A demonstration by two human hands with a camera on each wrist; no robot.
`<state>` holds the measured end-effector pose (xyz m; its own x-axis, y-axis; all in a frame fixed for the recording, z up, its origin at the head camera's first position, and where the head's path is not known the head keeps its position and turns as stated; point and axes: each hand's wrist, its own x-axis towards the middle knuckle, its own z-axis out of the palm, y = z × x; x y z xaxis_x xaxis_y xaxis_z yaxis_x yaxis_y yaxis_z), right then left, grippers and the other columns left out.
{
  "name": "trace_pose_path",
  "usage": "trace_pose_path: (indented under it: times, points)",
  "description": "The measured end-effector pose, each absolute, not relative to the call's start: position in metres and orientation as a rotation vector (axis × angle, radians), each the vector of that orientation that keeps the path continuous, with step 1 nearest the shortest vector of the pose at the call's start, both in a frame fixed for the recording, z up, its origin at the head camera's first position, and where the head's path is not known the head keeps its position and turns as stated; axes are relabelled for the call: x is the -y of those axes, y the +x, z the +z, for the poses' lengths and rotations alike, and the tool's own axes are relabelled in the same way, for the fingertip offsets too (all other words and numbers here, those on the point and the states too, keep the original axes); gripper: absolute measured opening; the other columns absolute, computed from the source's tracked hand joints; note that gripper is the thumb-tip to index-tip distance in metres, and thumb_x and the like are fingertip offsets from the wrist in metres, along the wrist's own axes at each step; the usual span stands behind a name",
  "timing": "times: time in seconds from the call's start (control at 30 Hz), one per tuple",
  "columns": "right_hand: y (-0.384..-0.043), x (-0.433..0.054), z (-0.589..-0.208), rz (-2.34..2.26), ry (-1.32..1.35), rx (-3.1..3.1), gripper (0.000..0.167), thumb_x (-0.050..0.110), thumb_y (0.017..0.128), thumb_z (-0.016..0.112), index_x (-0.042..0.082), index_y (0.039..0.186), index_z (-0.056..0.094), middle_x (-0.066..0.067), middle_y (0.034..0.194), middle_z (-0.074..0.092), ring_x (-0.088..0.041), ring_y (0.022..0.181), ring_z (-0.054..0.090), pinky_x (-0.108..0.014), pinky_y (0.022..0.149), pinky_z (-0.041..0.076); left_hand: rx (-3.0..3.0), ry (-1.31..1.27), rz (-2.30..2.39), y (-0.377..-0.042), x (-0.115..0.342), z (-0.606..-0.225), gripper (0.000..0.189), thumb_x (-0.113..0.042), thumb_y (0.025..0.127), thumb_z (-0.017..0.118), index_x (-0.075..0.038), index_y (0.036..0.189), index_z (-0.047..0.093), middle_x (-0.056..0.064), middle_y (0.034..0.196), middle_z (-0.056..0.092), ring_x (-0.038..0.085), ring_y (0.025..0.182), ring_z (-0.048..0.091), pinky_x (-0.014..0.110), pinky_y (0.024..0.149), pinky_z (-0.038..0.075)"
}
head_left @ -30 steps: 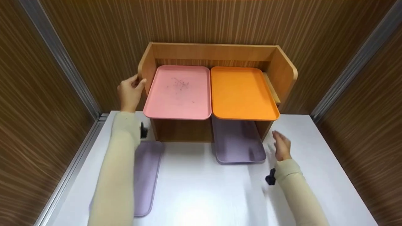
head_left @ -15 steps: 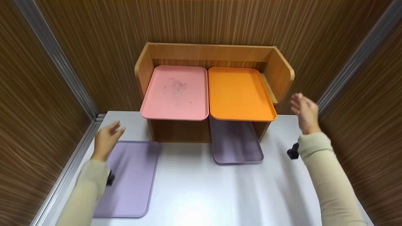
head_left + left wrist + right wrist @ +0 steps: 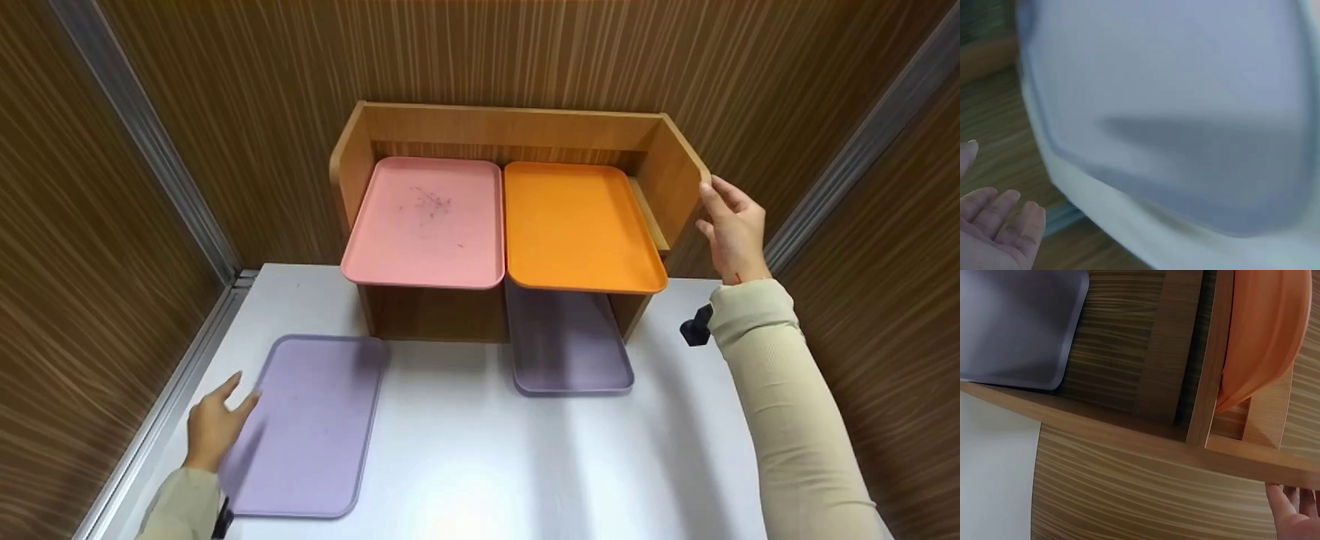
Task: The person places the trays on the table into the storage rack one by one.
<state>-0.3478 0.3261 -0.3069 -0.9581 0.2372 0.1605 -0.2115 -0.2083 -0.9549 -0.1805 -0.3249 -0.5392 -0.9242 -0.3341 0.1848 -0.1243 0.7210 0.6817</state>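
Observation:
In the head view my right hand [image 3: 739, 232] pinches the front edge of the right side panel [image 3: 679, 180] of a wooden shelf. In the right wrist view its fingers [image 3: 1292, 506] meet that panel's outer side. On the shelf's upper level a pink tray [image 3: 427, 240] with dark marks lies left of an orange tray [image 3: 581, 225]. A purple tray [image 3: 574, 352] juts out from the lower right compartment. My left hand [image 3: 216, 424] holds nothing; its thumb and fingers are spread over the left edge of another purple tray [image 3: 315, 427], lying on the white table.
The shelf stands at the back of the white table [image 3: 457, 450], close to a wood-grain wall [image 3: 495, 52]. More such panels with metal rails [image 3: 161, 150] flank both sides. The lower left compartment [image 3: 439, 311] shows a bare wooden floor.
My left hand has let go of the shelf's left side panel and come down toward the purple tray. My right hand has risen from beside the shelf to its right side panel.

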Motion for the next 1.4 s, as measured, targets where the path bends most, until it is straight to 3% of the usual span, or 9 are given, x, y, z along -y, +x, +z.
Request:
trace_pose_path:
  times: [0.23, 0.47, 0.57, 0.77, 0.9, 1.0, 1.17, 1.23, 1.4]
  points:
    - [-0.351, -0.328, -0.310, 2.175, -0.088, 1.826, 0.057, 0.015, 0.083, 0.072, 0.006, 0.135, 0.051, -0.007, 0.130, 0.055, -0.018, 0.120, 0.047, -0.042, 0.106, 0.028, 2.724, 0.490, -1.096, -0.160, 0.338, -0.563, 0.058, -0.022, 0.090, 0.062, 0.005, 0.137, 0.042, 0.033, 0.132, 0.043, 0.052, 0.120, 0.039, 0.058, 0.099, 0.032]
    - [-0.354, -0.325, -0.313, 2.148, -0.191, 1.767, 0.051, 0.011, 0.081, 0.074, 0.003, 0.129, 0.057, 0.001, 0.110, 0.067, -0.015, 0.107, 0.056, -0.026, 0.080, 0.043, 2.764, 0.528, -1.187, -0.153, 0.339, -0.577, 0.060, -0.022, 0.092, 0.060, 0.006, 0.139, 0.036, 0.031, 0.135, 0.041, 0.051, 0.123, 0.037, 0.059, 0.102, 0.029]
    - [-0.354, -0.325, -0.313, 2.129, -0.219, 1.768, 0.049, 0.013, 0.081, 0.073, 0.004, 0.127, 0.059, 0.002, 0.109, 0.068, -0.014, 0.107, 0.056, -0.027, 0.086, 0.044, 2.756, 0.532, -1.212, -0.151, 0.339, -0.582, 0.058, -0.020, 0.091, 0.060, 0.007, 0.138, 0.038, 0.028, 0.136, 0.041, 0.049, 0.122, 0.040, 0.057, 0.100, 0.033]
    - [-0.354, -0.326, -0.313, 2.108, -0.250, 1.802, 0.052, 0.017, 0.081, 0.074, 0.006, 0.128, 0.058, 0.001, 0.114, 0.066, -0.014, 0.113, 0.054, -0.038, 0.104, 0.034, 2.763, 0.529, -1.261, -0.149, 0.337, -0.590, 0.057, -0.016, 0.091, 0.060, 0.008, 0.137, 0.038, 0.027, 0.134, 0.042, 0.047, 0.121, 0.043, 0.051, 0.100, 0.036]
    - [-0.355, -0.324, -0.312, 2.103, -0.247, 1.798, 0.050, 0.015, 0.081, 0.073, 0.004, 0.128, 0.058, 0.001, 0.109, 0.068, -0.014, 0.111, 0.055, -0.036, 0.102, 0.037, 2.742, 0.538, -1.249, -0.146, 0.337, -0.594, 0.054, -0.011, 0.090, 0.059, 0.010, 0.135, 0.039, 0.028, 0.132, 0.044, 0.047, 0.121, 0.042, 0.051, 0.101, 0.034]
    - [-0.356, -0.322, -0.313, 2.101, -0.235, 1.790, 0.048, 0.013, 0.082, 0.072, 0.003, 0.127, 0.058, 0.001, 0.107, 0.069, -0.014, 0.107, 0.057, -0.029, 0.093, 0.043, 2.705, 0.559, -1.194, -0.144, 0.337, -0.599, 0.048, -0.007, 0.088, 0.059, 0.011, 0.131, 0.045, 0.029, 0.126, 0.049, 0.047, 0.119, 0.043, 0.053, 0.100, 0.034]
    - [-0.357, -0.322, -0.312, 2.086, -0.237, 1.803, 0.047, 0.015, 0.083, 0.072, 0.004, 0.126, 0.059, -0.001, 0.112, 0.068, -0.014, 0.106, 0.057, -0.023, 0.080, 0.046, 2.619, 0.597, -1.058, -0.141, 0.335, -0.606, 0.039, 0.001, 0.083, 0.059, 0.010, 0.121, 0.055, 0.028, 0.116, 0.058, 0.045, 0.102, 0.058, 0.053, 0.086, 0.042]
    - [-0.357, -0.323, -0.312, 2.080, -0.250, 1.818, 0.047, 0.016, 0.082, 0.072, 0.006, 0.127, 0.059, -0.003, 0.118, 0.066, -0.014, 0.108, 0.056, -0.025, 0.086, 0.046, 2.591, 0.611, -1.031, -0.141, 0.336, -0.607, 0.038, 0.003, 0.082, 0.059, 0.010, 0.119, 0.057, 0.027, 0.113, 0.060, 0.043, 0.094, 0.061, 0.051, 0.080, 0.043]
    - [-0.358, -0.323, -0.310, 2.108, -0.261, 1.821, 0.048, 0.017, 0.083, 0.072, 0.006, 0.128, 0.058, -0.008, 0.131, 0.057, -0.015, 0.115, 0.053, -0.036, 0.104, 0.036, 2.592, 0.660, -1.059, -0.144, 0.336, -0.606, 0.035, 0.004, 0.083, 0.055, 0.012, 0.117, 0.057, 0.029, 0.108, 0.062, 0.043, 0.092, 0.060, 0.050, 0.078, 0.043]
